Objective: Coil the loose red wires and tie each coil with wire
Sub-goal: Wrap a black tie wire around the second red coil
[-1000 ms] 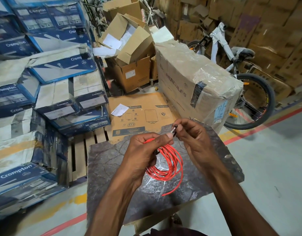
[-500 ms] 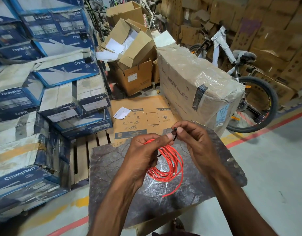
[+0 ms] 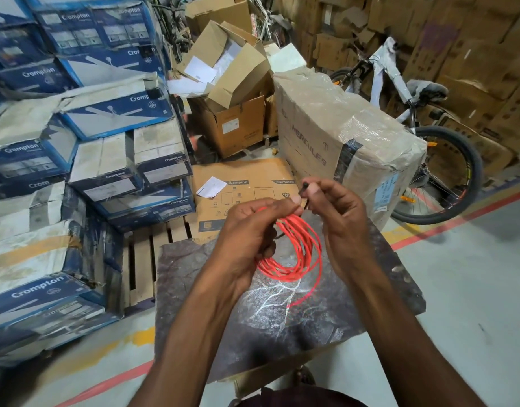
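Observation:
A coil of red wire [image 3: 296, 251] hangs in the air above a dark stone slab [image 3: 211, 304]. My left hand [image 3: 250, 230] grips the coil at its upper left, thumb pressed over the strands. My right hand [image 3: 338, 218] pinches a short dark tie wire [image 3: 305, 189] at the top of the coil, its end sticking up between thumb and forefinger. One loose red end [image 3: 307, 295] trails down to the right below the coil. Where the tie wire goes around the strands is hidden by my fingers.
Stacked blue and white boxes [image 3: 76, 171] fill the left. A flat brown carton [image 3: 247, 183] lies beyond the slab, a plastic-wrapped carton [image 3: 355, 136] to the right, a bicycle [image 3: 434, 160] behind it. A red floor line [image 3: 458, 221] crosses the grey floor at right.
Both hands have lifted slightly with the coil. The right fingers have turned the tie wire, whose end now points up and left.

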Available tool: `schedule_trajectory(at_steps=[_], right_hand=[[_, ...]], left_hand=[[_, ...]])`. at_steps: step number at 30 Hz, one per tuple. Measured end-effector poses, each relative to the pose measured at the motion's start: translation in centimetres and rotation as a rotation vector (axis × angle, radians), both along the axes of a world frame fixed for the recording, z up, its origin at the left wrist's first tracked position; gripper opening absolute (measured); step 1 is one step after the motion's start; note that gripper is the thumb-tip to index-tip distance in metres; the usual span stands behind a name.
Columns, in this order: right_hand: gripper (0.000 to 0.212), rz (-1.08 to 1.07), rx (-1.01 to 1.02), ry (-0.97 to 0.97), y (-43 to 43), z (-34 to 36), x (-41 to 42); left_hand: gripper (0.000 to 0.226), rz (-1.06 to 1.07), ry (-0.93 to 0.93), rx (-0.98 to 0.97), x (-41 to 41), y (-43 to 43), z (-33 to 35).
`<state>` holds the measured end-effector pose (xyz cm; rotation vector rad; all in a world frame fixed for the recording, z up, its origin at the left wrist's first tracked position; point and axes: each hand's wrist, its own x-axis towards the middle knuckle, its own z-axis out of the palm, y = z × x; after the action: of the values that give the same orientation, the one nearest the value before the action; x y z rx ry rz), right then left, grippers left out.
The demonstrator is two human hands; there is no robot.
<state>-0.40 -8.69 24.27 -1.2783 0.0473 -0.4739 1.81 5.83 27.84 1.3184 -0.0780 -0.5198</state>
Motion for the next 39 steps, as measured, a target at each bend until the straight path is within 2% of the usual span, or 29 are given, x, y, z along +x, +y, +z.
schedule_trajectory(at_steps=[7, 26, 31, 39], right_hand=[[0.012, 0.015, 0.042, -0.035, 0.0, 2.0, 1.7], [0.008, 0.045, 0.095, 0.001, 0.3, 2.1, 1.3], [0.030, 0.064, 0.099, 0.000, 0.3, 1.9, 1.2], [0.032, 0.085, 0.109, 0.013, 0.0, 1.6, 1.1]], left_hand=[[0.018, -0.008, -0.072, 0.000, 1.7, -0.2, 1.9], [0.017, -0.049, -0.096, 0.027, 1.9, 0.2, 1.8], [0.016, -0.056, -0.095, 0.031, 1.7, 0.2, 1.7], [0.016, -0.059, -0.128, 0.031, 1.7, 0.2, 1.9]])
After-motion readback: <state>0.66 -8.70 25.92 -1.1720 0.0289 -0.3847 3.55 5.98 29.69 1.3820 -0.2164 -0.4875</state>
